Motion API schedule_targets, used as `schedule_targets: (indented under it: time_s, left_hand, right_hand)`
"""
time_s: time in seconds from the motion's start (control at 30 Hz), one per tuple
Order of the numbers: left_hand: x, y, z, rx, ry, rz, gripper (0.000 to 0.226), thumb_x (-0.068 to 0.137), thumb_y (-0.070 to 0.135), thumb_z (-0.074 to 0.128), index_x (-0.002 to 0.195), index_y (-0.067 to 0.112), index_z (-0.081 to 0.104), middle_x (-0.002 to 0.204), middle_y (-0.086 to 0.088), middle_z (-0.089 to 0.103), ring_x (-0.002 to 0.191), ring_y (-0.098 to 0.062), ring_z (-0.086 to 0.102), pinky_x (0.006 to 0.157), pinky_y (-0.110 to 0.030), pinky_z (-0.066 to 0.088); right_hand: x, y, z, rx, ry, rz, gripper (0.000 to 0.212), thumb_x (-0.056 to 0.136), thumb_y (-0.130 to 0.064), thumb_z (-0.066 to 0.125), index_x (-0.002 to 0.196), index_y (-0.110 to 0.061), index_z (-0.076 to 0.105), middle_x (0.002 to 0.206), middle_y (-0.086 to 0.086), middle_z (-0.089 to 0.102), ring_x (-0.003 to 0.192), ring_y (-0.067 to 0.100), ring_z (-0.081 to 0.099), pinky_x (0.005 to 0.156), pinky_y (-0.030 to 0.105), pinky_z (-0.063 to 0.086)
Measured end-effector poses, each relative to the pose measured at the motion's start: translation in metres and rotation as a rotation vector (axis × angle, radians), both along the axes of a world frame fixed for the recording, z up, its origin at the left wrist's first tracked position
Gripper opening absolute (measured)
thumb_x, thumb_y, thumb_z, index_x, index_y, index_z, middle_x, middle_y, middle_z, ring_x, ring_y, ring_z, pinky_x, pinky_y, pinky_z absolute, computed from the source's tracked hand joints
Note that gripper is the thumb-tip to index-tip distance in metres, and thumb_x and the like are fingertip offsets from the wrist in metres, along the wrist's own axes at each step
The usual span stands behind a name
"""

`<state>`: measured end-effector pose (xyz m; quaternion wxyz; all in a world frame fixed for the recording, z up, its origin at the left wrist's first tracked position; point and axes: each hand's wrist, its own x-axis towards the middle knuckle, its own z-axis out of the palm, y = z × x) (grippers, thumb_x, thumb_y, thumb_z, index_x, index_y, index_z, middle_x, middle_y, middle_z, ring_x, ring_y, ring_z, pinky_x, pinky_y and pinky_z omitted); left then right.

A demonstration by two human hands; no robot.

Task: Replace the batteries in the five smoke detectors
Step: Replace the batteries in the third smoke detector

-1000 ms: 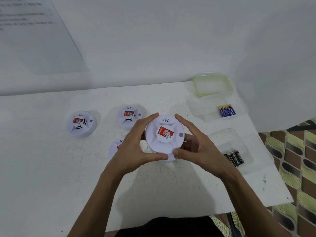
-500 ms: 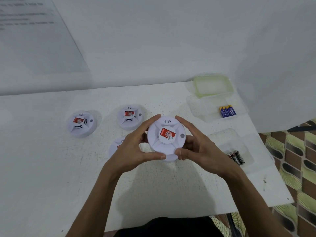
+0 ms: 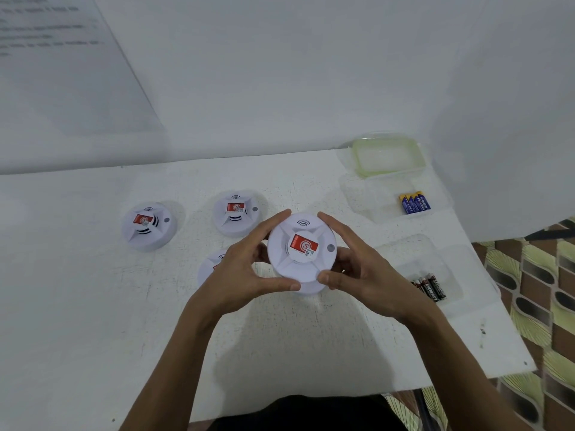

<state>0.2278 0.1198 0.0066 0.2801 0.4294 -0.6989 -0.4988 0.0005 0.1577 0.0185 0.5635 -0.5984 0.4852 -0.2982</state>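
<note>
held smoke detector [image 3: 301, 247] up off counter [image 3: 93, 306], label face up, casing closed. left hand [image 3: 245, 275] and right hand [image 3: 367, 275] curl round its rim from opposite sides; both grips clamped on it. on counter: far-left detector [image 3: 148, 225], middle detector [image 3: 236, 213], third detector [image 3: 208, 269] half hidden behind left hand (fifth not in view). blue batteries [image 3: 415, 203] in far tub [image 3: 367, 194], black batteries [image 3: 431, 287] in near tub [image 3: 435, 256]; which set is fresh, cannot tell. judged: all visible casings shut, so count of finished units unreadable; battery swaps likely remain.
</note>
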Motion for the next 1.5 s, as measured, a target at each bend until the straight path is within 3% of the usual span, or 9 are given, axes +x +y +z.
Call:
schedule_targets:
  time_s: [0.17,0.63,0.8,0.97,1.1,1.5]
  left_hand:
    - [-0.0002,0.0004,-0.0020,-0.001,-0.004,0.009,0.086,0.066,0.035,0.081,0.133,0.052,0.030,0.126,0.041,0.046,0.113,0.004,0.052,0.080,-0.006,0.045]
    - [0.0006,0.0009,-0.0051,0.010,-0.009,0.012,0.086,0.064,0.045,0.081,0.132,0.060,0.029,0.127,0.037,0.048,0.113,0.000,0.055,0.082,-0.009,0.047]
    - [-0.0004,0.0007,-0.0034,0.004,-0.016,0.011,0.087,0.064,0.042,0.081,0.133,0.054,0.029,0.125,0.041,0.047,0.111,0.003,0.054,0.081,-0.007,0.046]
    - [-0.0006,0.0012,-0.0016,0.006,-0.003,0.007,0.086,0.063,0.051,0.079,0.132,0.060,0.029,0.128,0.036,0.048,0.113,-0.001,0.055,0.082,-0.011,0.047]
    - [0.0000,0.0016,-0.0026,-0.003,-0.006,-0.012,0.088,0.066,0.042,0.082,0.134,0.059,0.029,0.130,0.033,0.048,0.113,-0.005,0.056,0.084,-0.013,0.048]
    - [-0.0007,0.0029,-0.0001,0.007,-0.007,-0.008,0.085,0.064,0.048,0.080,0.129,0.066,0.028,0.127,0.038,0.047,0.111,0.001,0.055,0.081,-0.009,0.047]
  right_hand:
    - [-0.0004,-0.0005,-0.0010,-0.030,0.045,0.004,0.081,0.091,-0.017,0.067,0.149,-0.047,0.018,0.100,0.010,0.066,0.072,0.013,0.053,0.077,0.039,0.053]
    - [-0.0011,-0.0003,-0.0034,-0.053,0.087,0.016,0.082,0.091,-0.018,0.067,0.151,-0.042,0.015,0.100,0.005,0.068,0.069,0.008,0.054,0.072,0.027,0.050]
    - [-0.0011,-0.0008,-0.0023,-0.060,0.095,0.015,0.081,0.091,-0.019,0.067,0.150,-0.042,0.016,0.098,0.005,0.068,0.069,0.008,0.054,0.071,0.026,0.051]
    - [-0.0013,-0.0001,-0.0018,-0.049,0.076,0.008,0.081,0.091,-0.018,0.067,0.150,-0.042,0.017,0.097,0.006,0.068,0.069,0.008,0.053,0.071,0.028,0.050]
    - [-0.0016,0.0001,-0.0013,-0.042,0.078,0.011,0.081,0.091,-0.017,0.067,0.151,-0.040,0.017,0.096,0.001,0.068,0.068,0.007,0.055,0.071,0.026,0.049]
    - [-0.0010,0.0007,-0.0004,-0.044,0.099,0.013,0.082,0.091,-0.017,0.067,0.151,-0.040,0.016,0.101,0.007,0.069,0.068,0.008,0.055,0.069,0.024,0.049]
